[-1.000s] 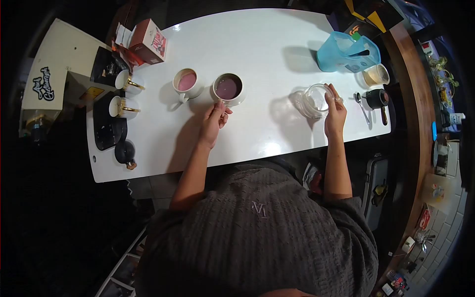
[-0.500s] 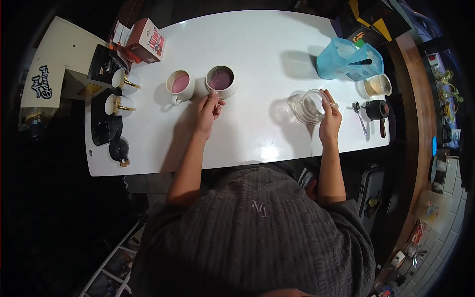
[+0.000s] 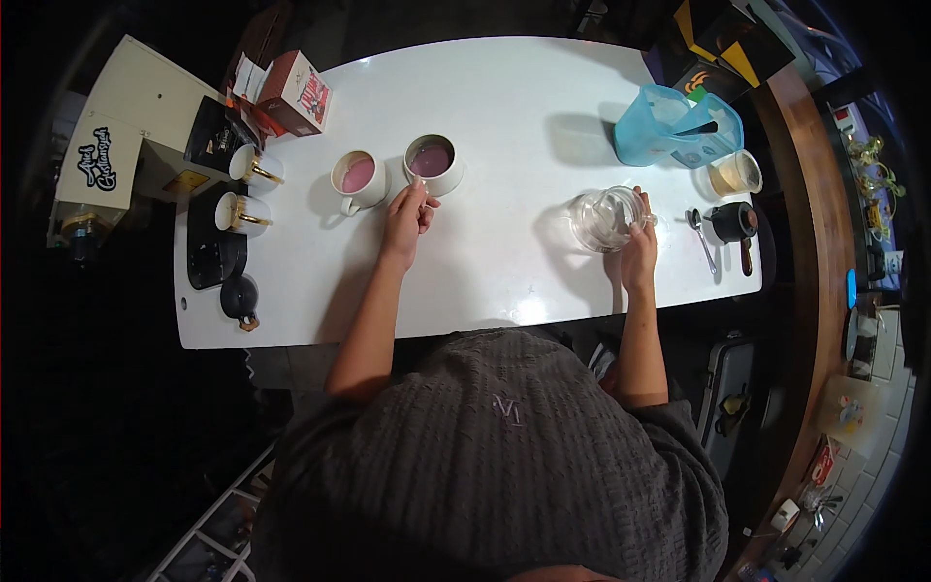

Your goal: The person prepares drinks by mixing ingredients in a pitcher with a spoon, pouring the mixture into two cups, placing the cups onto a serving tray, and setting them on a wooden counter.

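My left hand [image 3: 411, 221] is closed on the handle of a pale mug [image 3: 446, 182] that holds a pinkish-purple drink. Close to its left stands a second pale mug [image 3: 367, 194], also with a pink drink inside. On the right, my right hand [image 3: 637, 250] has its fingers curled round the near right side of a clear glass jug [image 3: 596, 221]. The jug looks tilted and nothing coloured shows in it. Whether its base touches the table cannot be made out.
Right of the jug are a spoon [image 3: 702, 241], a small black pot with a wooden handle [image 3: 732, 222], a cup of pale powder [image 3: 734, 176] and a blue container [image 3: 640, 136]. At left stand two white cups [image 3: 254, 169] with gold handles and a red-and-white box [image 3: 296, 94].
My right hand has shifted slightly down and tilted the glass jug. My left hand keeps its hold on the mug. The whole view has moved a little.
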Motion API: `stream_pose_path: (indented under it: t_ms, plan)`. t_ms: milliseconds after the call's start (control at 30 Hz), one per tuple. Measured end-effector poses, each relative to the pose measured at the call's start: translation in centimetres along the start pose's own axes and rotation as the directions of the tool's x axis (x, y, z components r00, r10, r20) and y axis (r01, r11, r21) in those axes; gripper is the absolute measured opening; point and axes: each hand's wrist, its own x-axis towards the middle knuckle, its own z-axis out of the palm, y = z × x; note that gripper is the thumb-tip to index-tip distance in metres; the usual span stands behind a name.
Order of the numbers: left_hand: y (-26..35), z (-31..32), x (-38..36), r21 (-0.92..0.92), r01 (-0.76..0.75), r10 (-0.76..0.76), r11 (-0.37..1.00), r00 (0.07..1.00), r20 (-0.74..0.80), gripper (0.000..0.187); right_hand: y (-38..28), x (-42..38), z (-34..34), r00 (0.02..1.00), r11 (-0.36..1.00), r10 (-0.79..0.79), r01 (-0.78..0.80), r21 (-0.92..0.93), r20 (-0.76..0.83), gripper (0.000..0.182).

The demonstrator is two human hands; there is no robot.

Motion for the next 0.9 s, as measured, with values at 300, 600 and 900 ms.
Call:
stream_pose_path:
  t_ms: [300, 600, 900]
  plan:
    - [0.9, 0.2, 0.2, 0.083, -0.004, -0.001, 0.997, 0.999, 0.052, 0.033, 2.4, -1.8, -0.2, 0.933, 0.792, -0.336, 0.206, -0.574, -0.129, 0.054]
    - [1.2, 0.4, -2.7, 0.165, -0.037, 0.045, 0.986, 0.998, -0.048, 0.054, 0.4, -2.6, 2.9, 0.834, 0.752, -0.391, 0.047, -0.658, -0.388, 0.053]
    - [-0.4, -1.3, -7.6, 0.024, 0.156, -0.152, 0.987, 0.979, -0.14, 0.024, 0.7, -2.9, 2.8, 0.736, 0.61, -0.642, 0.32, -0.725, -0.215, 0.025]
